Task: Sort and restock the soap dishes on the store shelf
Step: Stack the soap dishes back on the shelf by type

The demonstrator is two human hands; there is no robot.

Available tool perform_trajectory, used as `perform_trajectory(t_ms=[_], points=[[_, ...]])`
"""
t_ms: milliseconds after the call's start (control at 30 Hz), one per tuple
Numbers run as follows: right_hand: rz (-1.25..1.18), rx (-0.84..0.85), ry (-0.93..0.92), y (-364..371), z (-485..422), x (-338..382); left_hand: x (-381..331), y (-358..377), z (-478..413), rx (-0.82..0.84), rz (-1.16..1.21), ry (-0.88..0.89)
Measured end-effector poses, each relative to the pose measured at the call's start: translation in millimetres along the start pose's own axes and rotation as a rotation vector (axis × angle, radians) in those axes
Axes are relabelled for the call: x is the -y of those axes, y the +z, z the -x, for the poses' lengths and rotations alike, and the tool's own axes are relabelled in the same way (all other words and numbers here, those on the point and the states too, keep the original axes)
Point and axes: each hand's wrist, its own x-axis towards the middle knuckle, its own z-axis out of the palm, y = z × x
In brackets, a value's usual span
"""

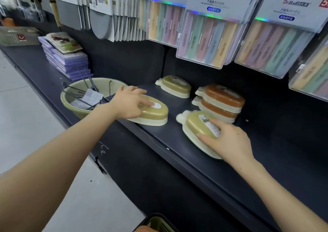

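Several oval soap dishes with cream bases lie on the dark shelf [177,143]. My left hand [130,103] grips the left end of an olive-lidded dish [156,113] near the shelf's front edge. My right hand [229,141] holds a second olive dish [197,127] at its near end, fingers spread over the lid and label. Behind it stand two orange-lidded dishes [221,102], stacked one on the other. A third olive dish [175,86] sits alone further back.
An olive basin [71,105] holding metal hooks and paper tags stands left of the dishes. Stacked purple packs [69,61] lie further left. Toothbrush packs [204,36] hang low over the shelf's back. A basket [156,223] shows at the bottom edge.
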Motion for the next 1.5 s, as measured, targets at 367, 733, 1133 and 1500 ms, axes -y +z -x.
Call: perform_trajectory(t_ms=[367, 733, 1133, 1500], points=[[0.021, -0.101, -0.146, 47, -107, 49, -7, 77, -18, -0.588, 0.378, -0.192], [0.022, -0.042, -0.062, 69, -225, 75, 5, 86, -34, -0.629, 0.411, -0.12], [0.119, -0.046, -0.117, 85, -272, 61, 6, 87, -35, -0.598, 0.436, -0.112], [-0.363, -0.047, -0.386, 69, -138, 87, 5, 85, -34, -0.601, 0.451, -0.12]])
